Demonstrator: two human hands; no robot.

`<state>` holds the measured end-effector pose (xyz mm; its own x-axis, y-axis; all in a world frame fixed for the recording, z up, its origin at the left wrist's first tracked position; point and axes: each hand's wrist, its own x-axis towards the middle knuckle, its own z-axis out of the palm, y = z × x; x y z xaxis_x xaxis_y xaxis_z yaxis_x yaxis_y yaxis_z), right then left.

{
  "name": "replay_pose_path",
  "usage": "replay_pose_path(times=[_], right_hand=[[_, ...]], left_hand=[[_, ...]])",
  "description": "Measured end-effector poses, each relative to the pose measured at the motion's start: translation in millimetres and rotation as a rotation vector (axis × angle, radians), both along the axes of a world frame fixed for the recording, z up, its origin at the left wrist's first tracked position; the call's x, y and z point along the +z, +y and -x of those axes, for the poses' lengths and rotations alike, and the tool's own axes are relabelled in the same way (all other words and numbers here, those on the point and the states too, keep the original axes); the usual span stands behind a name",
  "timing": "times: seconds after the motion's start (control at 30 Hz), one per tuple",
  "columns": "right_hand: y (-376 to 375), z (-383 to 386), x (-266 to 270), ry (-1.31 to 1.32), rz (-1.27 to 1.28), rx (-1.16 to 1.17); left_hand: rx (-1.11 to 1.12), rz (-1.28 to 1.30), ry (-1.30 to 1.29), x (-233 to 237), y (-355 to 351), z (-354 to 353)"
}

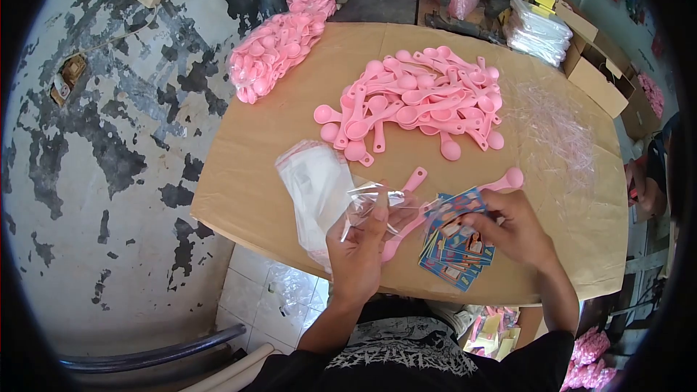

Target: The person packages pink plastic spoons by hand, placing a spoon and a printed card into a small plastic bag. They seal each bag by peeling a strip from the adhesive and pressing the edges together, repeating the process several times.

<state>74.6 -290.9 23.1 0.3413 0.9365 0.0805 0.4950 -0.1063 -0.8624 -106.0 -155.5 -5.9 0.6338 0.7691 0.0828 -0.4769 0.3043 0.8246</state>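
Observation:
Between the fingers of my left hand (361, 254) is a clear plastic bag (374, 207), its mouth toward the right. My right hand (512, 226) pinches a blue printed card (459, 205) at the bag's right side; whether its edge is inside the bag I cannot tell. Below it lies a loose stack of similar cards (454, 265). A stack of clear bags (312, 189) lies left of my left hand. Pink spoons lie beneath and beside my hands, one with its round end (514, 178) to the right. A large pile of pink spoons (421, 98) sits farther back.
Bagged pink spoons (279, 47) lie at the table's back left. Crumpled clear plastic (555, 131) is on the right of the brown table (239, 167). Behind are stacked plastic packs (537, 33) and a cardboard box (599, 76). Part of another person (646, 181) shows at the far right.

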Motion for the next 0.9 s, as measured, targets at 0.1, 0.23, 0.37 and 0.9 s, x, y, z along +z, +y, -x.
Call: replay_pose_path(times=[0.1,0.23,0.37,0.9], right_hand=[[9,12,6,-0.051,-0.058,0.084],[17,13,31,-0.077,0.138,0.146],[22,8,47,-0.082,0.169,0.258],[33,15,17,0.204,-0.069,0.208]], left_hand=[[-0.021,-0.026,0.056,1,-8,-4],[-0.039,0.036,0.019,2,-8,-8],[0.021,-0.197,0.136,-12,0,-8],[-0.342,-0.19,0.006,-5,11,-8]])
